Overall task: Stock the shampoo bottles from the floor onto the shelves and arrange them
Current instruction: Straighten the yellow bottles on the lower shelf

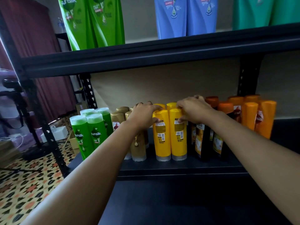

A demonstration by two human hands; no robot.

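Note:
Several yellow shampoo bottles stand in the middle of the black lower shelf, their back labels facing me. My left hand grips the front left yellow bottle near its top. My right hand grips the front right yellow bottle near its top, thumb on the label. Two more yellow bottles stand behind them, mostly hidden. Green bottles stand at the left, gold bottles beside my left wrist, dark bottles and orange bottles at the right.
The upper shelf carries large green, blue and teal bottles. A black upright post stands at the left. Cardboard boxes and white items lie on the patterned floor to the left.

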